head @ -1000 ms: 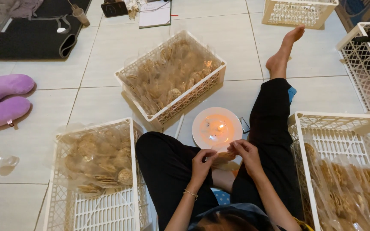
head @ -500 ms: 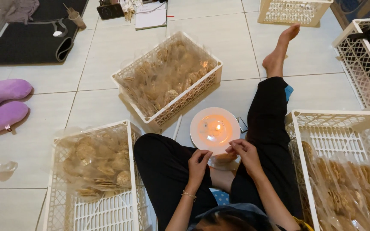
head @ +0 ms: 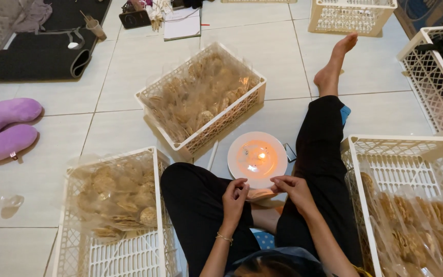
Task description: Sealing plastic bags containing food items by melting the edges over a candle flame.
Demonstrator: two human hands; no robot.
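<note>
both hands have eased lower, off the lit plate's near rim.
left hand and right hand pinch one clear cracker packet, fingers curled narrow; white plate just beyond, crates flank both knees.

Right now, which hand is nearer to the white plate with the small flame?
The right hand. It sits just below the white plate, near its lower right rim. The left hand is lower, a little farther from the plate's lower left edge.
</note>
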